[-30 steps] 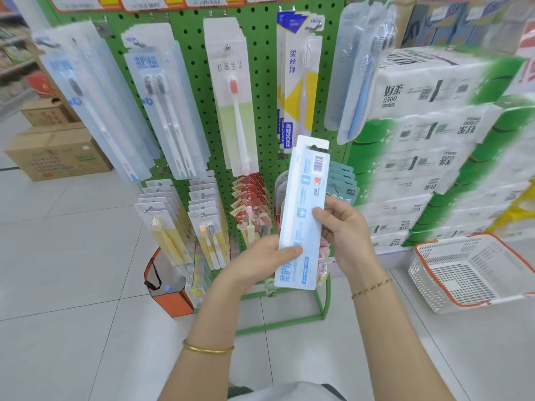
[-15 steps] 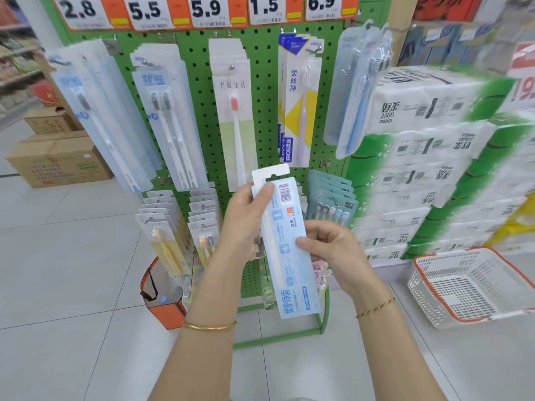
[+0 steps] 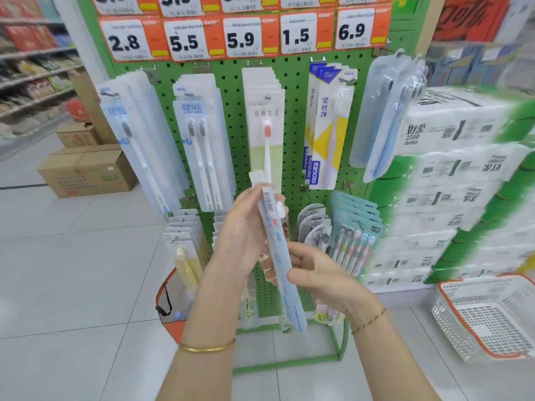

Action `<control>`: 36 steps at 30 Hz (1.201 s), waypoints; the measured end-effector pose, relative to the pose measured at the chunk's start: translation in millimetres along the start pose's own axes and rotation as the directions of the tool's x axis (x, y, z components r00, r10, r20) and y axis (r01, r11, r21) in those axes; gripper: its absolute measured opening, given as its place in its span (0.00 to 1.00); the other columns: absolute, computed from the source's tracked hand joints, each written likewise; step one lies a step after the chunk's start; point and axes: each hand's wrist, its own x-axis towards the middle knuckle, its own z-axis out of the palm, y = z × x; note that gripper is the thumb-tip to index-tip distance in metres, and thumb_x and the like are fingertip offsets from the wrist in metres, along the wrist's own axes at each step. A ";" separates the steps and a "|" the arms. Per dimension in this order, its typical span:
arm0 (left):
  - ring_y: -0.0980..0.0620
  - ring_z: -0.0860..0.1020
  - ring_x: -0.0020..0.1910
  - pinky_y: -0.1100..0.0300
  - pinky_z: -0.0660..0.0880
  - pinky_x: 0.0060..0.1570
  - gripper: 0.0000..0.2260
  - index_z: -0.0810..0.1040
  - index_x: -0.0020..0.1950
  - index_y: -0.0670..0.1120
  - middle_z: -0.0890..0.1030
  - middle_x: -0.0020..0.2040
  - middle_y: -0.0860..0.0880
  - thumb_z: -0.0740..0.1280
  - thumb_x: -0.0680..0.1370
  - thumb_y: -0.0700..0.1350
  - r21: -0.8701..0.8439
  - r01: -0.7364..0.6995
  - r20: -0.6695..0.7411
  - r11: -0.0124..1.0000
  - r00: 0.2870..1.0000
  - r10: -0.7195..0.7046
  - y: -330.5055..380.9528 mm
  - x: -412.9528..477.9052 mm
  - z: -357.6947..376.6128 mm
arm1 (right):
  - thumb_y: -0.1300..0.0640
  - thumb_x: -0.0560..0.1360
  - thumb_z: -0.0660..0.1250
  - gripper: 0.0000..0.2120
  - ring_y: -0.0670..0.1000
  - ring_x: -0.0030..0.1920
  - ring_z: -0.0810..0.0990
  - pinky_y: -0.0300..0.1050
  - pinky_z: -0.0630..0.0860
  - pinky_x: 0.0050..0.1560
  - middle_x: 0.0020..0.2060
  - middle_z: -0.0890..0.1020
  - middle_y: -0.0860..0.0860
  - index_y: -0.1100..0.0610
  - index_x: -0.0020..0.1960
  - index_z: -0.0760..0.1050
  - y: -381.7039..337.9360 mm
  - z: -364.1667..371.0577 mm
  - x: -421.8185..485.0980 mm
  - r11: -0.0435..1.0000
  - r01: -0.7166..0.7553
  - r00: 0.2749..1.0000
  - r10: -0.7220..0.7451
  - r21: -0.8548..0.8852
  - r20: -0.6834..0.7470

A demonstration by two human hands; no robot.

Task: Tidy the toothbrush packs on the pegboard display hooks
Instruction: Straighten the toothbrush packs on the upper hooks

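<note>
The toothbrush pack was long, pale blue and turned almost edge-on, with its barcode side showing and a white hang tab at the top. It was held tilted in front of the green pegboard. The left hand gripped its upper part and the right hand pinched it lower down. It overlapped the foot of the hanging pink-bristled pack and hid the middle of the lower hooks. Price tags ran above, with stacked tissue packs and a basket to the right.
</note>
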 end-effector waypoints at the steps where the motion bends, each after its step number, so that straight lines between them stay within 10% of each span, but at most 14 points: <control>1: 0.50 0.78 0.39 0.57 0.73 0.43 0.09 0.75 0.52 0.44 0.80 0.40 0.48 0.60 0.79 0.48 0.003 -0.018 -0.010 1.000 1.000 0.018 7.8 1.8 -2.2 | 0.44 0.59 0.79 0.41 0.55 0.59 0.78 0.52 0.74 0.61 0.58 0.80 0.57 0.59 0.66 0.71 -5.3 6.1 8.2 0.999 0.004 1.000 -0.005 -0.050 -0.025; 7: 0.51 0.79 0.53 0.53 0.75 0.56 0.15 0.75 0.57 0.45 0.80 0.53 0.46 0.63 0.78 0.55 0.340 -0.199 -0.144 0.919 0.955 0.260 59.1 4.4 -21.8 | 0.52 0.65 0.78 0.28 0.31 0.46 0.73 0.25 0.69 0.44 0.49 0.73 0.39 0.45 0.57 0.65 -52.5 53.5 61.2 0.908 0.019 0.905 -0.193 -0.418 -0.379; 17: 0.59 0.80 0.52 0.66 0.76 0.50 0.12 0.74 0.58 0.46 0.81 0.54 0.50 0.63 0.78 0.33 0.604 -0.336 -0.074 0.722 0.879 0.471 101.3 26.4 -43.5 | 0.38 0.66 0.71 0.42 0.54 0.52 0.77 0.45 0.70 0.36 0.59 0.71 0.49 0.53 0.71 0.55 -70.1 106.5 126.7 0.537 -0.160 0.647 -0.577 -0.828 -0.499; 26: 0.66 0.77 0.43 0.74 0.71 0.40 0.14 0.72 0.50 0.56 0.78 0.46 0.59 0.64 0.78 0.36 0.741 -0.340 -0.056 0.579 0.828 0.558 104.5 30.3 -55.4 | 0.39 0.65 0.66 0.37 0.54 0.41 0.77 0.38 0.57 0.26 0.48 0.74 0.52 0.58 0.65 0.60 -60.3 118.8 152.0 0.470 -0.203 0.547 -0.673 -0.859 -0.498; 31: 0.53 0.76 0.53 0.54 0.75 0.53 0.13 0.72 0.58 0.53 0.76 0.53 0.53 0.64 0.77 0.39 0.867 -0.258 -0.043 0.427 0.814 0.580 98.0 45.1 -66.0 | 0.42 0.70 0.54 0.29 0.56 0.51 0.76 0.39 0.69 0.36 0.55 0.75 0.56 0.60 0.63 0.64 -57.6 117.8 165.9 0.486 -0.220 0.456 -0.715 -0.845 -0.530; 36: 0.58 0.66 0.60 0.62 0.67 0.60 0.23 0.63 0.72 0.46 0.69 0.61 0.52 0.64 0.77 0.40 0.946 -0.149 -0.055 0.288 0.801 0.596 93.2 44.0 -62.2 | 0.55 0.71 0.71 0.28 0.58 0.55 0.77 0.45 0.78 0.38 0.59 0.75 0.60 0.60 0.64 0.60 -55.8 115.1 188.9 0.511 -0.235 0.438 -0.704 -0.827 -0.560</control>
